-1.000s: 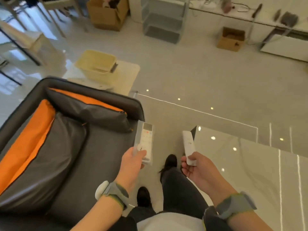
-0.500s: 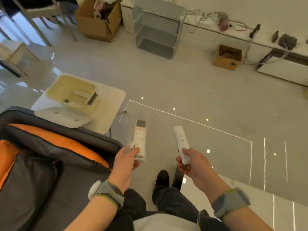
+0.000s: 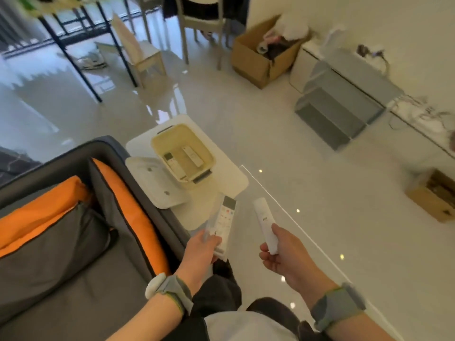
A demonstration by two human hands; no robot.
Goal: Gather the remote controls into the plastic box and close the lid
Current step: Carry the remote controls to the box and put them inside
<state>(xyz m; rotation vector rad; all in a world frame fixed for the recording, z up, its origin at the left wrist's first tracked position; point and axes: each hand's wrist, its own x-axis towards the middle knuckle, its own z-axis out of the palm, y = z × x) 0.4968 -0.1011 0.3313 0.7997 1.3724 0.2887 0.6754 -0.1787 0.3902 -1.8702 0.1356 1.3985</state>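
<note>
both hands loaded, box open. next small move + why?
Probably reach the left hand forward and lower its remote into the box. The box stands open on the side table, lid off beside it, two remotes already inside with room left. The right hand and its slim remote can follow.

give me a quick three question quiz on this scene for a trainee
1. True or false: the lid is already closed on the plastic box.
2. How many remotes lie inside the box?
3. Which hand holds the remote with a screen and coloured buttons? A) left B) right C) neither

Key
1. False. The lid lies flat on the small white table, beside the open box.
2. Two: one with a screen and one plain one.
3. A. The left hand has a grip on the buttoned remote; the right hand holds a plain white remote.
</note>
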